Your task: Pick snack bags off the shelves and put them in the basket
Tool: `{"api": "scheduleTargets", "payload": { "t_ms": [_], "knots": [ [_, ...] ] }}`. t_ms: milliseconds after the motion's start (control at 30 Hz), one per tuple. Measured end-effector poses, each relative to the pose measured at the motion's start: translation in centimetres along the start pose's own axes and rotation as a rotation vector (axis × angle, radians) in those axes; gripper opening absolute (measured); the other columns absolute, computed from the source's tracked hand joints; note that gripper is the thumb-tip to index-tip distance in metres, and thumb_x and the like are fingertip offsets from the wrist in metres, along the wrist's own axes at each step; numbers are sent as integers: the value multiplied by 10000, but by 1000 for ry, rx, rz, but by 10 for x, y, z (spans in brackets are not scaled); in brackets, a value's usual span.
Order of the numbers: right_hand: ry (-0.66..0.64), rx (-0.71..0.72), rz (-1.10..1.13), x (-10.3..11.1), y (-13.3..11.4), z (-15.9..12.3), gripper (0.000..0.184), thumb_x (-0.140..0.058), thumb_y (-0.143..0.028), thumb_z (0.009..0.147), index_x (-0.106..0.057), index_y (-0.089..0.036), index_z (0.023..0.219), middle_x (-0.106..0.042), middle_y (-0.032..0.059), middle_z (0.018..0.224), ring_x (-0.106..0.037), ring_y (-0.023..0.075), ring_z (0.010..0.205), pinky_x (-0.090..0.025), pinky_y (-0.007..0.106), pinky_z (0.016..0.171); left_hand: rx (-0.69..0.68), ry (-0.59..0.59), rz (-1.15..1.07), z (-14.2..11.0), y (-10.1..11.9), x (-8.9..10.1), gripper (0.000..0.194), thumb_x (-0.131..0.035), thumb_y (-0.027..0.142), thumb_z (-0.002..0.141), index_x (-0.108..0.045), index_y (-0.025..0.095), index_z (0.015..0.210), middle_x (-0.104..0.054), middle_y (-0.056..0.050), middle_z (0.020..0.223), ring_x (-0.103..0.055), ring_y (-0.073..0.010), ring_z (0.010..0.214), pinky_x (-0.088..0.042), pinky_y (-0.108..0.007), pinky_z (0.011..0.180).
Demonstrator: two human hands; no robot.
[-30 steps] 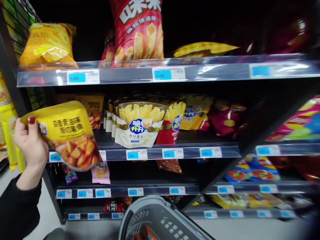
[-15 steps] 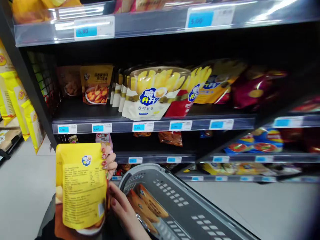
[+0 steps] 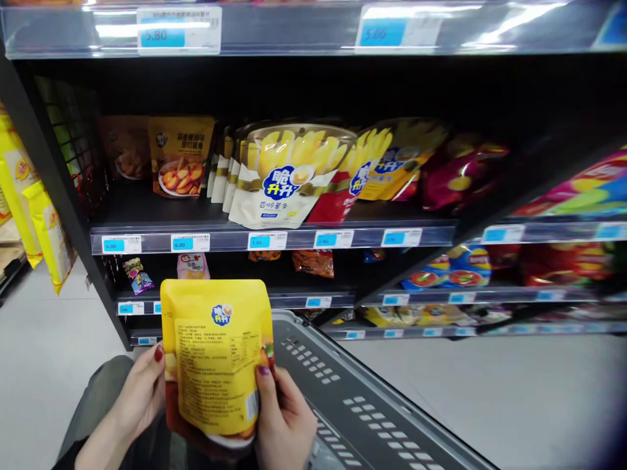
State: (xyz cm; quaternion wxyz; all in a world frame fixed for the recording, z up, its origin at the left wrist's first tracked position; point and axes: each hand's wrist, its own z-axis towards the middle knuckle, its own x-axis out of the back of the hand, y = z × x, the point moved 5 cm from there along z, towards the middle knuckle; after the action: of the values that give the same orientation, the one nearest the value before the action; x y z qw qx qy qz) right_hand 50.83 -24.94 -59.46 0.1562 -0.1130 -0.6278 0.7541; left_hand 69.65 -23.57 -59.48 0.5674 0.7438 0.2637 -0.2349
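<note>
Between my two hands is a yellow and brown snack pouch (image 3: 210, 365), held upright. Its back panel of fine print, nutrition table and barcode faces me. My left hand (image 3: 140, 391) grips the left edge, thumb at the border and the other fingers mostly hidden behind. On the right side, my right hand (image 3: 284, 408) pinches the lower edge, thumb in front and fingers curled behind. The pouch hangs over my lap and covers part of a grey shopping basket (image 3: 353, 385).
Ahead, a dark shelf (image 3: 274, 234) carries brown pouches (image 3: 181, 156), white fry pouches (image 3: 284, 176) and red and yellow ones, above price tags. Lower shelves hold small snack packs (image 3: 313, 263). Yellow bags (image 3: 49, 235) hang at the left.
The pouch has shifted right in view. My left hand's fingers, earlier showing round its right edge, are now at its left edge; my right hand has taken hold of the right edge.
</note>
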Motion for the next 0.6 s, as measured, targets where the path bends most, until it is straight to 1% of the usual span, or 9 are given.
{"api": "scheduleTargets", "payload": {
  "t_ms": [100,200,267,367,467,533,600],
  "knots": [
    [10,-4,-5,1,0,0,438,-620,-574,780,-616,-143,706,-595,24,651,-523,146,614,-436,218,550,-135,-46,169,-6,1,-1,343,-688,523,762,-708,221,925,-718,-51,968,-636,-233,993,-486,-287,853],
    [0,37,8,-2,-4,-1,438,-605,-556,801,-554,-152,638,-525,-7,592,-472,118,564,-404,202,517,-211,17,355,-5,-1,3,283,-611,466,848,-692,212,941,-695,-52,1049,-596,-235,1030,-466,-265,812],
    [-5,48,16,-3,-5,-1,451,-600,-551,806,-512,-157,605,-482,-22,565,-439,106,539,-377,194,487,-224,57,397,-3,-2,6,293,-574,459,875,-686,204,965,-691,-56,1051,-586,-238,1021,-455,-278,822],
    [-3,36,14,-3,-2,-1,466,-598,-560,803,-492,-158,592,-455,-28,556,-421,102,532,-358,191,470,-240,51,400,-1,-4,5,325,-569,470,875,-685,193,996,-682,-68,1070,-579,-244,1011,-451,-304,844],
    [12,19,18,0,3,-1,470,-608,-568,792,-505,-155,594,-470,-24,563,-430,105,539,-378,193,484,-235,54,373,0,-5,2,318,-596,459,861,-691,189,999,-682,-76,1075,-580,-245,1007,-457,-309,842],
    [22,13,44,2,3,-4,440,-624,-544,794,-533,-152,615,-502,-17,577,-454,110,548,-402,196,499,-217,70,299,3,-6,-2,314,-620,445,848,-686,190,1019,-684,-76,1070,-590,-239,994,-465,-305,837],
    [6,32,115,4,-4,-7,376,-608,-491,832,-587,-152,672,-566,2,627,-507,121,570,-435,203,525,-185,106,152,7,-6,-4,307,-669,417,814,-680,191,1021,-692,-70,1043,-615,-222,926,-485,-292,795]
  ]
}}
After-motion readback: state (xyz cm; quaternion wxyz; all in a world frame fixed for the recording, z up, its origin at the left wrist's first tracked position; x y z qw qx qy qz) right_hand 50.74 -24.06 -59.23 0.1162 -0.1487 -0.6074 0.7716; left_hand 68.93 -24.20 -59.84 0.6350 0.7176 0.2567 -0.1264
